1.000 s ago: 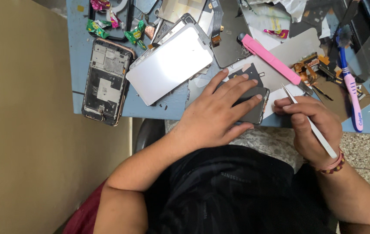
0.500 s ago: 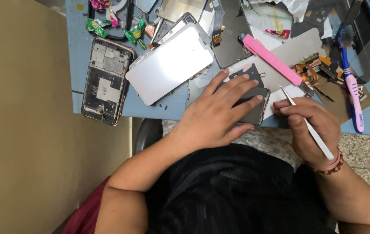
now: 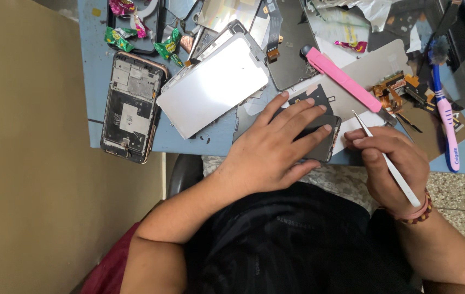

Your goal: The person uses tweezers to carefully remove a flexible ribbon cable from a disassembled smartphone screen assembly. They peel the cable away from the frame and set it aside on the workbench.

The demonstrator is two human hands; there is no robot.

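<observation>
Right now the dark phone part (image 3: 319, 128) lies flat at the near edge of the blue counter (image 3: 97, 76), pinned under the left hand (image 3: 276, 149), whose fingers are spread open and pressed down on it rather than curled around it. Just to its right, the right hand (image 3: 393, 163) is closed in a pen-style grip on a thin white tool (image 3: 387, 160), with the tip pointing up and left, close to the part's right edge but seemingly not touching it. This looks like a hold-and-pry stage of phone disassembly: the piece is steadied and the tool is poised; any next move would call for a light, well-aimed tip at the seam while the left hand keeps the part from sliding off the counter's edge. Beyond the hands lie a pink flat tool (image 3: 344, 79), a silver back panel (image 3: 213, 84), an opened phone frame (image 3: 130, 106), a pink-and-blue toothbrush (image 3: 445, 117) and crumpled sweet wrappers (image 3: 121, 39). A plain beige floor shows at left, speckled flooring at right.
</observation>
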